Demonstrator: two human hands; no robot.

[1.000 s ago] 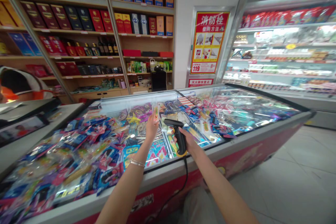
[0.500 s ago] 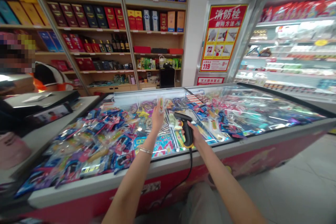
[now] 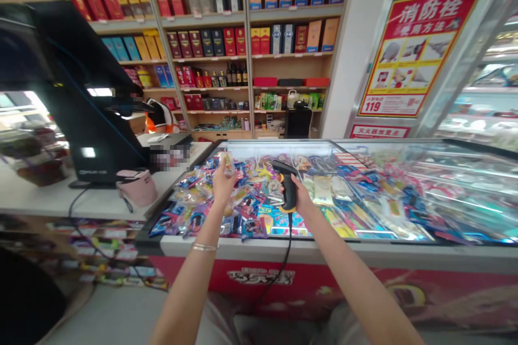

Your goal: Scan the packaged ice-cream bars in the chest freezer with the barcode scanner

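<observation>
The left hand pinches a small clear packet between thumb and fingers, holding it up over the freezer, with a thin bracelet on that wrist. The right hand is wrapped around the grip of a black handheld barcode scanner, which has a yellow band near its base. The scanner's head leans toward the packet, near it but not touching. A black cable drops from the scanner's base past the freezer's front edge. Both hands keep the same hold as half a second ago, and the packet is still in the left hand's pinch.

Below the hands lies a long chest freezer with a red front panel, filled with bright plastic-wrapped packets. The view has swung left and now faces the freezer more squarely, so its front edge runs almost level instead of slanting.

That swing brings a tall black till screen into view on the worktop to the left, with a pink bag close beside it. Wooden shelves of boxed and bottled liquor stand behind the freezer. On the right, the red-and-yellow fire hydrant poster looks larger, and the chilled display case is now mostly out of frame.
</observation>
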